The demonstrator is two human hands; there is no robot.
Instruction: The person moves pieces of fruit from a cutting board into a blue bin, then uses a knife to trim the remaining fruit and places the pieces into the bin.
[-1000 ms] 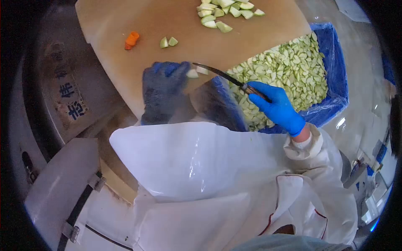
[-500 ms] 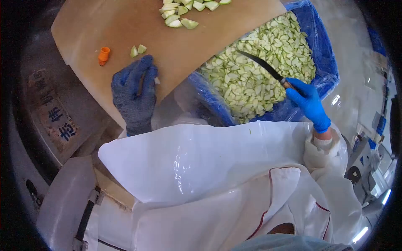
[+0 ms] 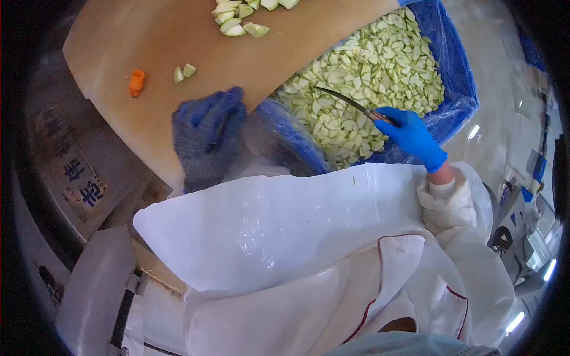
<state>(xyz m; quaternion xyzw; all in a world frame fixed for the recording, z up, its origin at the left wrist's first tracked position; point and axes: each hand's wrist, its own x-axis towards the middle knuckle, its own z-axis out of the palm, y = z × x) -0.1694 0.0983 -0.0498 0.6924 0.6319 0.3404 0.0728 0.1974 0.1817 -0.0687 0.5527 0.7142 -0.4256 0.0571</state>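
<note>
**Knife held over the crate, gloved hand flat on the board**

The right hand [image 3: 411,137], in a thin blue glove, is closed around the handle of the knife [image 3: 347,102]. The knife is slim and dark-bladed, its tip pointing up and left, and it hangs over the near part of the blue-lined crate [image 3: 457,89], above the heap of pale green slices [image 3: 368,71] that fills it. The left hand [image 3: 208,133], in a thick dark-blue glove, lies spread and palm-down on the near edge of the cutting board [image 3: 119,101], holding nothing, just left of the crate's corner.

On the board, well left of the crate, sit an orange stub [image 3: 136,82] and two small green pieces [image 3: 183,72]; a cluster of green chunks [image 3: 237,18] lies at the board's far edge.

Compared with half a second ago, the knife has dropped lower and nearer over the crate, and the left hand has shifted right, toward the crate's corner.
</note>
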